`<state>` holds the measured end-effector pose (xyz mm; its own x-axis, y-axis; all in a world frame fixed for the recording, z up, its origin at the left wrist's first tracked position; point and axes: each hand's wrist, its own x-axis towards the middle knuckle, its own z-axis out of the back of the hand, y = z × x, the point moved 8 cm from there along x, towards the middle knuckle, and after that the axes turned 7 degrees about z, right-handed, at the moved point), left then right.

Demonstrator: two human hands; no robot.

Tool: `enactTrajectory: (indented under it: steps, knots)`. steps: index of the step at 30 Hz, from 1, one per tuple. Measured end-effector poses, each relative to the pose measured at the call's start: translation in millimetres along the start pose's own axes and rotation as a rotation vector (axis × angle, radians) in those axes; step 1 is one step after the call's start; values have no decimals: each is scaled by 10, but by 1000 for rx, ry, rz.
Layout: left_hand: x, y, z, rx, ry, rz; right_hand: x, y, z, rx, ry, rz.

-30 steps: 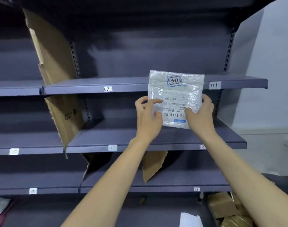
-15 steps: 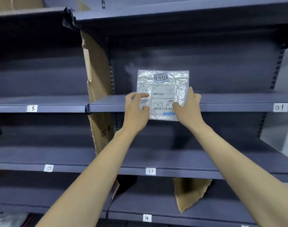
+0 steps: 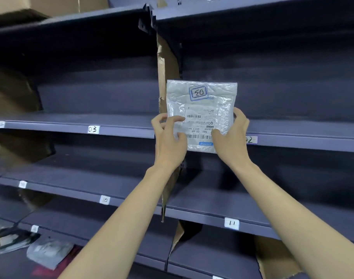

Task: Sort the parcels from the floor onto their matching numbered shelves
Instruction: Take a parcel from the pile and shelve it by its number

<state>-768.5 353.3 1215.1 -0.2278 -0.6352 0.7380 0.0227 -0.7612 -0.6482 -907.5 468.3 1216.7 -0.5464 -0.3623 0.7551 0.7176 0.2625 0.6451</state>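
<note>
A flat white plastic parcel (image 3: 202,109) is held upright at chest height, upside down, with "03" handwritten in a blue box near its top. My left hand (image 3: 169,141) pinches its lower left edge and my right hand (image 3: 230,139) grips its lower right edge. It hangs in front of a cardboard divider (image 3: 168,63) between two shelf bays. The shelf (image 3: 67,123) tagged 03 (image 3: 93,129) lies to the left of the parcel at about hand height. A tag reading 02 (image 3: 251,139) shows just right of my right hand.
Lower shelves carry tags 10 (image 3: 104,199) and 11 (image 3: 231,223). Several soft parcels (image 3: 45,252) lie at the bottom left. Torn cardboard (image 3: 272,256) leans on a lower shelf at right. A cardboard box (image 3: 51,5) sits on top of the rack.
The view has swung left along the rack: the 01 tag has left the view and the 03 tag now lies close on the left. Both hands keep holding the parcel.
</note>
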Motion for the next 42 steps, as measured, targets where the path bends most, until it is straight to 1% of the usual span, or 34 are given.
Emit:
enactTrajectory:
  steps: [2, 5, 9, 12, 15, 17, 19, 23, 26, 28, 30, 32, 34, 36, 39, 42]
  knots:
    - [39, 120, 271, 8, -86, 16, -3, 127, -261, 32, 35, 64]
    - [117, 354, 713, -5, -203, 73, -14, 322, -701, 76, 135, 141]
    - [362, 638, 1153, 52, -227, 70, -3, 547, -1332, 123, 214, 204]
    - [622, 897, 1446, 57, -251, 92, 24, 713, -1811, 57, 272, 275]
    - [916, 1209, 1637, 64, -233, 102, 104, 833, -2214, -3, 278, 308]
    - [1154, 1428, 1661, 75, -157, 103, 213, 833, -2431, -36, 254, 256]
    - [1420, 1628, 1610, 93, -27, 136, 366, 760, -2624, -108, 230, 175]
    - [1914, 1885, 1308, 148, 249, 133, 701, 482, -2829, -410, 233, 28]
    - [2133, 2000, 971, 180, 453, 197, 926, 173, -2816, -651, 264, -117]
    - [2172, 2111, 745, 214, 592, 226, 997, -55, -2809, -807, 331, -216]
    - [2141, 2243, 531, 295, 729, 230, 1010, -251, -2876, -975, 467, -261]
    - [2115, 2356, 396, 483, 835, 222, 1002, -330, -2949, -1026, 560, -267]
    - [2103, 2379, 327, 649, 908, 183, 1023, -381, -2949, -991, 583, -313]
    - [2106, 2378, 283, 721, 941, 172, 1064, -407, -2939, -987, 603, -339]
    - [2160, 2400, 191, 788, 922, 132, 1137, -475, -2965, -1026, 637, -363]
    - [2249, 2393, 33, 827, 872, 35, 1208, -546, -3044, -1077, 672, -378]
